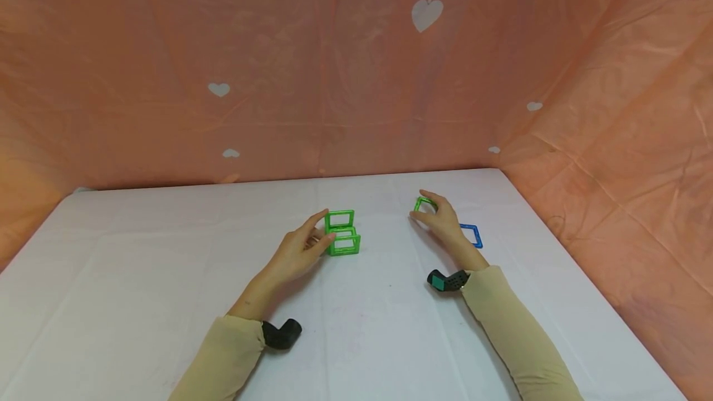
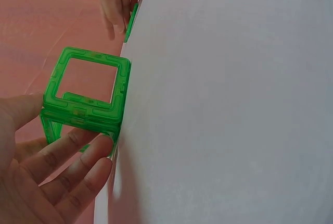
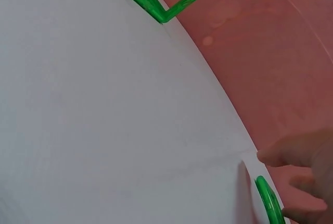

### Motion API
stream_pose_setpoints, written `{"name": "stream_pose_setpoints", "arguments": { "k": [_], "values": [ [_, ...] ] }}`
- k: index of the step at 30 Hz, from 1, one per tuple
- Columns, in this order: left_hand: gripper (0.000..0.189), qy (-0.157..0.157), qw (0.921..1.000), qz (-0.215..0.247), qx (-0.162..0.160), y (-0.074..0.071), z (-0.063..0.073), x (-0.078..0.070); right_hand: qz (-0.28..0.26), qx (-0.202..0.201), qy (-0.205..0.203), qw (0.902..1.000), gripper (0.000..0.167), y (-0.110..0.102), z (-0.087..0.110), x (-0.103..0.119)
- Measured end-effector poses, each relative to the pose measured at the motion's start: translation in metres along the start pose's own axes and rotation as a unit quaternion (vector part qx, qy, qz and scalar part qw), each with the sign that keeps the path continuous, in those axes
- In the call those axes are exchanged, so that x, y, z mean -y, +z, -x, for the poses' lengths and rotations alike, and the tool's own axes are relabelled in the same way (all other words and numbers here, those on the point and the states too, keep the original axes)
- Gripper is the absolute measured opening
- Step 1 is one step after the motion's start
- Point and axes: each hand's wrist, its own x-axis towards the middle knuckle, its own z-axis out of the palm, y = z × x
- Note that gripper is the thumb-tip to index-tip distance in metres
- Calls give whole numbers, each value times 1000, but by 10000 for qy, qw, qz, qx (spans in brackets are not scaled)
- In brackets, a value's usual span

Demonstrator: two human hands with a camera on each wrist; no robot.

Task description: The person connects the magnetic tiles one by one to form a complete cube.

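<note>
Green square magnetic tiles form a small open-framed structure (image 1: 343, 244) on the table. My left hand (image 1: 295, 255) holds its left side, with the thumb at the front and a finger at the upper back. In the left wrist view, the structure (image 2: 87, 113) shows a square frame on top, and several fingers (image 2: 78, 187) lie below it. My right hand (image 1: 444, 218) holds a single green square magnetic tile (image 1: 418, 204) between thumb and fingers, apart from the structure. In the right wrist view this tile (image 3: 269, 200) stands on edge, partly cut off by the frame.
A blue magnetic tile frame (image 1: 477, 236) lies beside the right wrist, partly hidden by it. White cloth covers the table (image 1: 139, 289). An orange curtain (image 1: 278, 79) with pale hearts hangs behind the table and along its right side.
</note>
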Motion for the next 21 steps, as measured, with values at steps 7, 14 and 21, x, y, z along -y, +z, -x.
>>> {"name": "stream_pose_setpoints", "arguments": {
  "k": [7, 14, 21],
  "values": [
    [57, -20, 10000, 7, 20, 1, 0, 0, 390, -98, -52, 9992, 62, 5, -1, 0],
    [57, -28, 10000, -16, 19, 0, 0, -1, 675, -369, -157, 9969, 56, 7, 0, -1],
    [57, 44, 10000, -3, 34, 0, -1, 1, 505, -345, 45, 9981, 56, 7, 1, 1]
  ]
}}
